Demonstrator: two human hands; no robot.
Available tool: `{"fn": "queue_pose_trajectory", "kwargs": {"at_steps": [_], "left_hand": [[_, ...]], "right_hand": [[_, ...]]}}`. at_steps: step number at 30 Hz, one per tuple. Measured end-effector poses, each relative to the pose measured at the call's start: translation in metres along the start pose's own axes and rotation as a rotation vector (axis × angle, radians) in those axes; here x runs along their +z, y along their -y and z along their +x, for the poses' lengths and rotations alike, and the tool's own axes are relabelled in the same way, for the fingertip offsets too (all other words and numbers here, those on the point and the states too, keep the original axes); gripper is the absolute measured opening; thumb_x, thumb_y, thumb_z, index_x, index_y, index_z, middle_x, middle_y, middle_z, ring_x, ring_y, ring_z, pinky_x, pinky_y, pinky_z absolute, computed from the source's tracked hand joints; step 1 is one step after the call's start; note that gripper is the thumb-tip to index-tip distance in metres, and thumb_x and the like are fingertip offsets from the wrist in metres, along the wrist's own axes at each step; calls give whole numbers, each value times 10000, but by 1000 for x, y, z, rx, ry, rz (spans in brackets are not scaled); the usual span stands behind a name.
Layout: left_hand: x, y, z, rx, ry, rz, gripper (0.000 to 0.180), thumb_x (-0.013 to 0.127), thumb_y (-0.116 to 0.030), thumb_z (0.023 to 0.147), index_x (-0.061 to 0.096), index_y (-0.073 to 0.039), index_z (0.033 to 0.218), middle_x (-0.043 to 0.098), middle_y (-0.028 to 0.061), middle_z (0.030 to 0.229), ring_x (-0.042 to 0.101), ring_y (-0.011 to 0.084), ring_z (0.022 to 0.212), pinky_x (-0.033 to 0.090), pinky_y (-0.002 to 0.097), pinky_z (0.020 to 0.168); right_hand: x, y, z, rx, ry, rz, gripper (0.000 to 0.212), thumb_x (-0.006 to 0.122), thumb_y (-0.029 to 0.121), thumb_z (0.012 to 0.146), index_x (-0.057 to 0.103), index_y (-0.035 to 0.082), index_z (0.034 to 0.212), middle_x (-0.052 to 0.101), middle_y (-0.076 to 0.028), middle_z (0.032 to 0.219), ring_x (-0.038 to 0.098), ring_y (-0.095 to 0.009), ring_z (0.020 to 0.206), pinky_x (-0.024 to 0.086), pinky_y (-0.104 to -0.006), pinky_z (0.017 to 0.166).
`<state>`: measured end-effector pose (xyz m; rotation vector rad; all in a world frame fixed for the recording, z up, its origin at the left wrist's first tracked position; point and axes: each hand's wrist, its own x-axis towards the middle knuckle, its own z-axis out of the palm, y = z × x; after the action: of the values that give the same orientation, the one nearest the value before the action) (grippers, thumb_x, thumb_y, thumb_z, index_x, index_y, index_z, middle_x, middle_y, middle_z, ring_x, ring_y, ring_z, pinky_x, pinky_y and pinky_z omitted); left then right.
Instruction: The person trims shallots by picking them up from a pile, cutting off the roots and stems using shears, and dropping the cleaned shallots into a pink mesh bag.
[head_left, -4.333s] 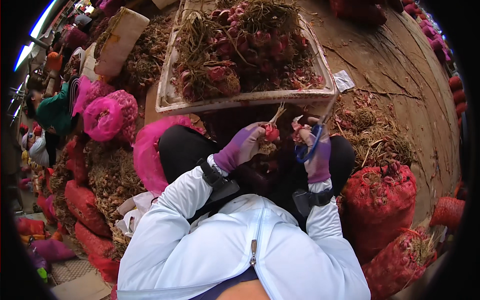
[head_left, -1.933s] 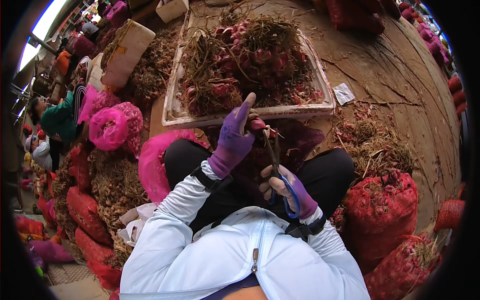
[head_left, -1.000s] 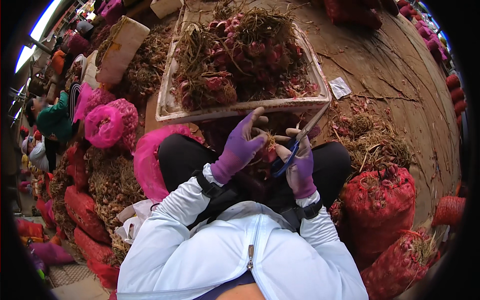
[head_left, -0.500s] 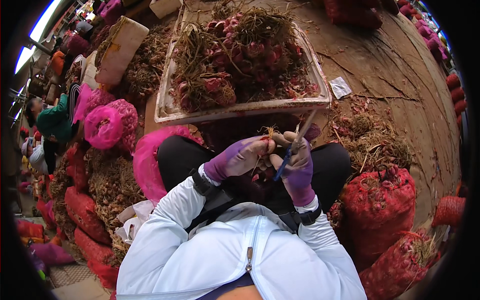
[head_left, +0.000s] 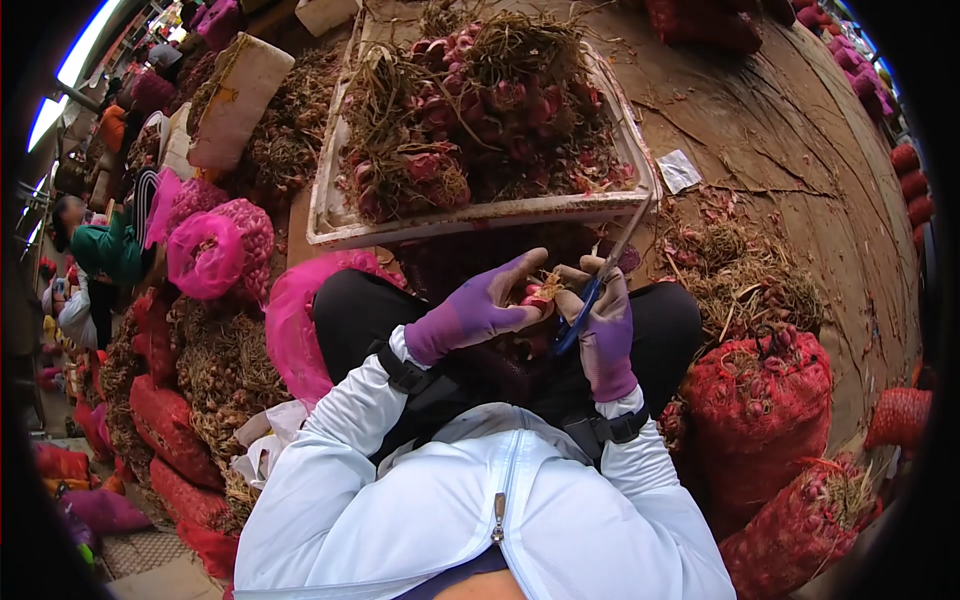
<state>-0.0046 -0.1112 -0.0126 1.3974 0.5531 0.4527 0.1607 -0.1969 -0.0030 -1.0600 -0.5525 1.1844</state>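
A small red shallot (head_left: pixel 536 295) with dry, straw-coloured roots lies between my hands, above my lap. My left hand (head_left: pixel 478 308), in a purple glove with grey fingers, cradles it loosely at the fingertips, the thumb raised off it. In the matching glove, my right hand (head_left: pixel 604 325) is closed round blue-handled scissors (head_left: pixel 590 296). Their long metal blades point up and right past the box corner. The right fingertips meet the shallot's root side. Beyond my hands stands a white foam box (head_left: pixel 470 216) with a heap of shallots (head_left: pixel 500 110) and dried stalks.
Full red mesh sacks (head_left: pixel 762 425) stand at my right, below a pile of dry trimmings (head_left: pixel 750 275). A pink mesh bag (head_left: pixel 300 325) lies by my left knee. More sacks (head_left: pixel 175 425) line the left side, where a person in green (head_left: pixel 112 245) sits farther off.
My left thumb and fingers have spread apart, showing the shallot between them. My right hand has shifted slightly right, and the scissors' blades have swung a little to the right.
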Motion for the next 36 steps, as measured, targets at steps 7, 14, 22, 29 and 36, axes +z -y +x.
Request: {"fn": "queue_pose_trajectory", "kwargs": {"at_steps": [7,14,22,29,36], "left_hand": [[5,-26,4,-32,53,293,865,666,-48,792,179,-67,1507,459,70,1306,496,97,1056,451,246,926],[-4,-20,8,-143,36,-299,852,705,-155,787,223,8,1470,541,58,1184,539,92,1011,437,231,862],[-34,-23,-1,-37,-54,-507,812,678,-129,816,215,4,1470,554,78,1087,543,126,950,442,246,805],[-25,-40,-5,-85,-48,205,886,656,-35,773,159,-39,1507,475,72,1283,484,99,1121,412,231,935],[-23,-39,-4,-57,-99,201,895,660,-46,776,153,-63,1514,463,80,1330,484,95,1114,418,227,929]], "right_hand": [[-5,-7,2,-131,119,-285,425,654,-40,817,484,23,1201,620,-78,1008,610,-113,898,501,-228,791],[-3,3,8,187,-29,235,340,583,36,905,437,29,1212,641,-130,1030,646,-164,823,531,-271,739],[-21,-10,-7,-87,200,-789,780,817,355,651,426,12,1231,550,-193,1141,560,-327,1042,444,-408,884],[-12,-15,-8,-288,314,-1038,740,811,396,659,484,19,1206,570,-185,1095,546,-351,1034,439,-424,880],[-13,-7,-10,93,177,-914,558,757,379,775,525,27,1140,630,-153,1020,653,-213,679,506,-314,596]]}}
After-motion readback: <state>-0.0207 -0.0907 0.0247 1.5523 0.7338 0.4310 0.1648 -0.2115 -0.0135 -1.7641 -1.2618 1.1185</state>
